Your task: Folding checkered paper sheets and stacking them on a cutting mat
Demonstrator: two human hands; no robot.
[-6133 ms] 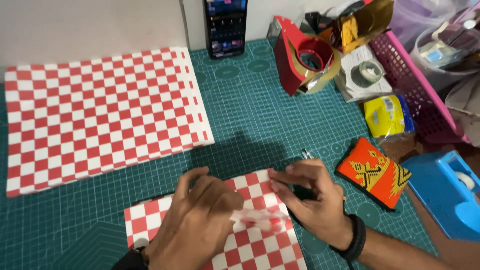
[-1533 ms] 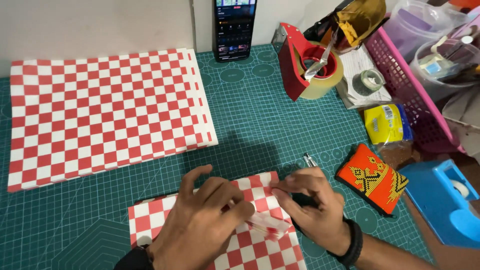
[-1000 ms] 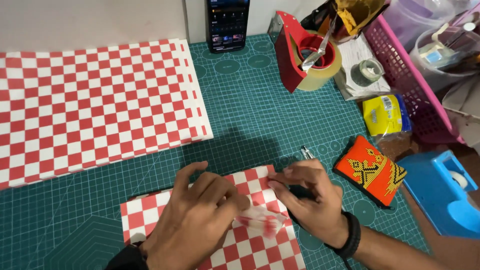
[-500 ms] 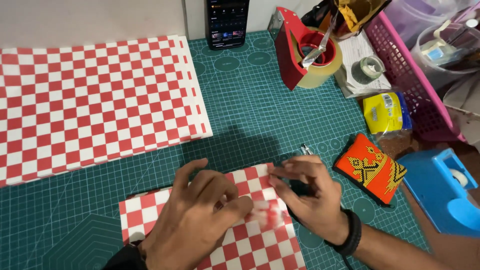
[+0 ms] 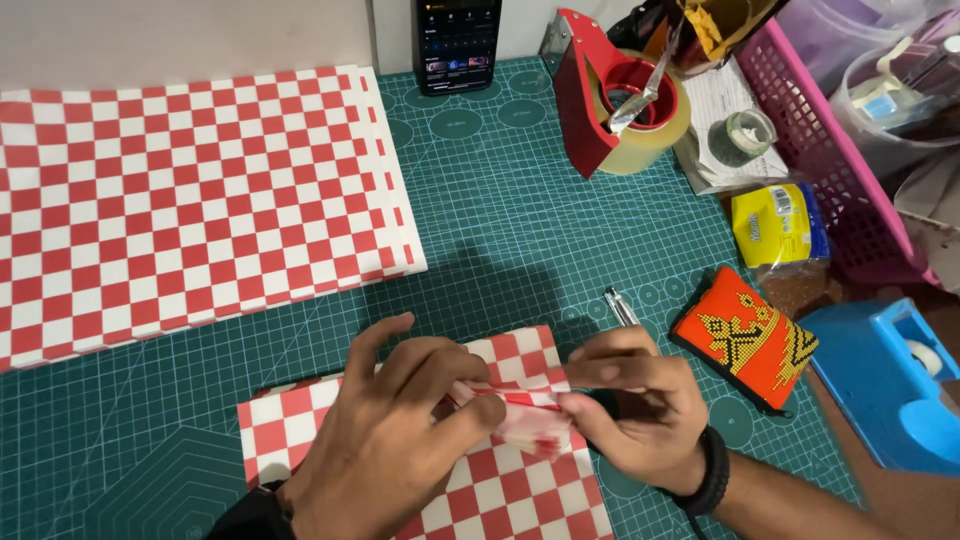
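A small sheet of red-and-white checked paper (image 5: 500, 490) lies on the green cutting mat (image 5: 520, 230) near its front edge. My left hand (image 5: 390, 430) and my right hand (image 5: 640, 405) meet over its upper right part and pinch a small folded, crumpled piece of the same checked paper (image 5: 525, 415) between their fingertips. My right wrist wears a black band. Part of the small sheet is hidden under my hands.
A stack of large checked sheets (image 5: 190, 200) covers the mat's left. At the back stand a phone (image 5: 458, 42) and a red tape dispenser (image 5: 615, 95). Right: a pink basket (image 5: 830, 130), yellow packet (image 5: 778, 222), orange beaded pouch (image 5: 745, 338), blue dispenser (image 5: 890, 385), a pen (image 5: 620, 305).
My hands have stayed over the small sheet, working the folded piece between the fingertips. The view has shifted slightly; nothing else on the mat has moved.
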